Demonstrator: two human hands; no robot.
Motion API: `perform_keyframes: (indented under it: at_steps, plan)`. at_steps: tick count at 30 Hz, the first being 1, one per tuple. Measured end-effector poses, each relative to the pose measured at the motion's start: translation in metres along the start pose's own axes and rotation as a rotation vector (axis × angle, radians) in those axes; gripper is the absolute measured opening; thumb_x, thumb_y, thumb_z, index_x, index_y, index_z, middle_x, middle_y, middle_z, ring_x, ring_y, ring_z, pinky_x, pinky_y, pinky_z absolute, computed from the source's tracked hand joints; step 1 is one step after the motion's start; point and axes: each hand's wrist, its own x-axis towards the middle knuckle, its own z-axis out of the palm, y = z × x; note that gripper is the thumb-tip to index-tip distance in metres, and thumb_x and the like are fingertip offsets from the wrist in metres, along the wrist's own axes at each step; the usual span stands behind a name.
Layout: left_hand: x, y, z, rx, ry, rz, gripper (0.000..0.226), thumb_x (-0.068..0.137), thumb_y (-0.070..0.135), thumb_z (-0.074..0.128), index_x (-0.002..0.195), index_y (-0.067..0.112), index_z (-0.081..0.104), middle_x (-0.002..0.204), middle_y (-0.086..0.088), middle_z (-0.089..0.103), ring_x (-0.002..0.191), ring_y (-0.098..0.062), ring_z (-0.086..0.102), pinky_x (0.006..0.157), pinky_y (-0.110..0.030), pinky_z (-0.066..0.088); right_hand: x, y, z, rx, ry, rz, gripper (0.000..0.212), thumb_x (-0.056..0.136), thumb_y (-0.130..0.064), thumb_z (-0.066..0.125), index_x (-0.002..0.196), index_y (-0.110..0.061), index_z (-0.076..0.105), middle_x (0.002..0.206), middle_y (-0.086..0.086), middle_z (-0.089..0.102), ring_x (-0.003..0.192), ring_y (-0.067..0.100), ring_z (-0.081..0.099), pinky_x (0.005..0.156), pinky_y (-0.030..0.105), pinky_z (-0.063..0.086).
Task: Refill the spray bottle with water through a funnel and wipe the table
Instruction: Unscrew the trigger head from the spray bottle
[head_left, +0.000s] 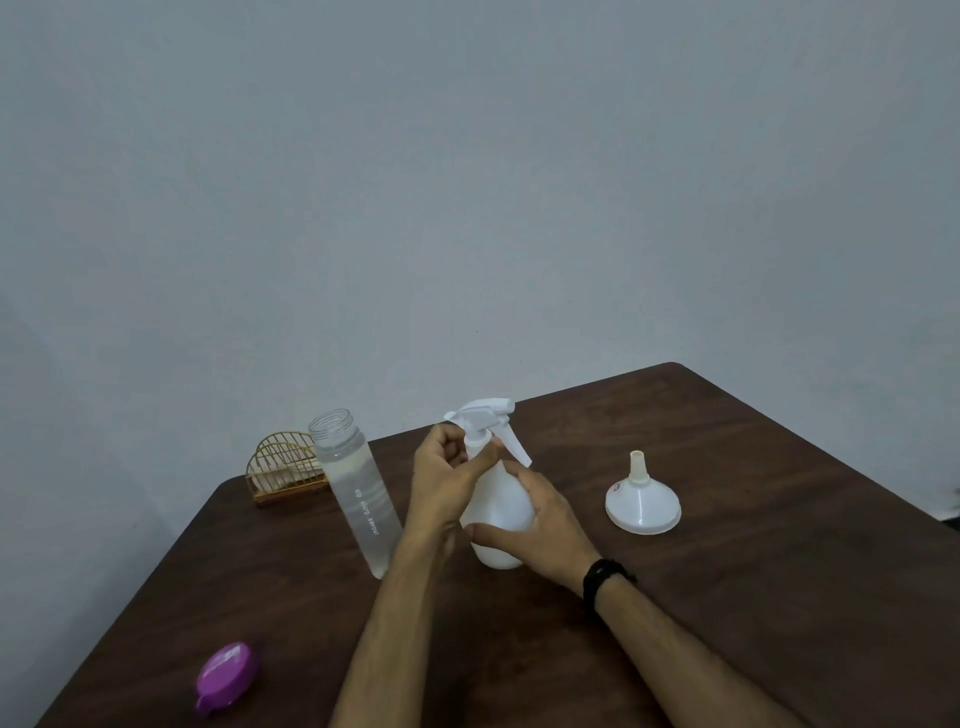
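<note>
A white spray bottle (500, 512) stands upright in the middle of the dark wooden table (753, 597). My left hand (447, 480) is closed around its neck, just under the white trigger head (485, 415). My right hand (540, 525) wraps the bottle's body from the right. To the left stands an uncapped clear water bottle (358, 493), filled with water. A white funnel (642, 501) rests wide end down to the right, spout pointing up.
A purple cap (227, 675) lies near the table's front left edge. A gold wire holder (285, 470) with pale cloths or napkins stands at the back left corner. A grey wall rises behind the table.
</note>
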Motion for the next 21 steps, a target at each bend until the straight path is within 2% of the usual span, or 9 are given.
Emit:
perform_keyframes:
  at_steps: [2, 5, 8, 10, 14, 17, 21]
  plan:
    - [0.001, 0.002, 0.005, 0.024, 0.046, -0.024, 0.028, 0.084, 0.017, 0.078, 0.105, 0.013, 0.06, 0.104, -0.008, 0.072, 0.101, -0.022, 0.069, 0.082, -0.031, 0.056, 0.001, 0.0, 0.0, -0.002, 0.006, 0.004, 0.1, 0.059, -0.073, 0.073, 0.145, -0.037, 0.037, 0.138, -0.014, 0.049, 0.125, 0.007, 0.048, 0.106, 0.036, 0.046]
    - [0.0, 0.0, 0.001, -0.057, -0.068, -0.058, 0.032, 0.091, 0.017, 0.072, 0.12, 0.016, 0.06, 0.112, -0.005, 0.074, 0.108, -0.022, 0.069, 0.097, -0.041, 0.054, 0.002, 0.001, 0.0, -0.005, 0.014, 0.01, 0.098, 0.06, -0.071, 0.074, 0.144, -0.037, 0.038, 0.136, -0.013, 0.049, 0.123, 0.007, 0.048, 0.103, 0.032, 0.046]
    - [-0.001, -0.003, -0.006, -0.078, -0.167, -0.03, 0.025, 0.095, 0.013, 0.064, 0.12, 0.015, 0.068, 0.113, -0.008, 0.075, 0.11, -0.026, 0.069, 0.097, -0.042, 0.054, 0.003, 0.003, 0.001, -0.001, 0.012, 0.003, 0.1, 0.059, -0.073, 0.074, 0.145, -0.038, 0.037, 0.133, -0.014, 0.05, 0.122, 0.007, 0.05, 0.103, 0.036, 0.048]
    - [-0.002, -0.001, -0.005, -0.037, -0.089, -0.008, 0.02, 0.09, 0.014, 0.071, 0.11, 0.013, 0.072, 0.104, -0.008, 0.076, 0.103, -0.026, 0.071, 0.091, -0.041, 0.057, 0.003, 0.004, 0.001, -0.002, 0.01, -0.005, 0.1, 0.058, -0.074, 0.073, 0.144, -0.038, 0.037, 0.134, -0.014, 0.05, 0.122, 0.007, 0.05, 0.104, 0.038, 0.048]
    - [0.001, 0.001, 0.007, 0.008, 0.142, -0.018, 0.029, 0.076, 0.015, 0.085, 0.099, 0.011, 0.069, 0.095, -0.005, 0.075, 0.092, -0.02, 0.072, 0.076, -0.032, 0.057, 0.004, 0.005, 0.001, -0.015, 0.008, -0.005, 0.097, 0.058, -0.076, 0.073, 0.141, -0.041, 0.039, 0.135, -0.017, 0.049, 0.122, 0.005, 0.049, 0.104, 0.037, 0.048]
    - [0.005, 0.01, 0.012, -0.027, 0.197, 0.01, 0.027, 0.077, 0.018, 0.085, 0.096, 0.011, 0.067, 0.088, -0.006, 0.076, 0.086, -0.021, 0.073, 0.076, -0.035, 0.059, 0.005, 0.006, 0.0, -0.025, 0.024, -0.001, 0.09, 0.056, -0.079, 0.073, 0.133, -0.043, 0.043, 0.127, -0.019, 0.052, 0.115, 0.004, 0.052, 0.098, 0.035, 0.051]
    - [0.005, 0.036, 0.012, -0.042, 0.198, 0.093, 0.021, 0.085, 0.019, 0.078, 0.099, 0.01, 0.065, 0.084, -0.006, 0.075, 0.075, -0.017, 0.071, 0.064, -0.025, 0.058, 0.006, 0.006, -0.001, -0.034, 0.022, 0.003, 0.095, 0.051, -0.084, 0.071, 0.132, -0.043, 0.043, 0.125, -0.019, 0.052, 0.114, 0.005, 0.053, 0.097, 0.036, 0.052]
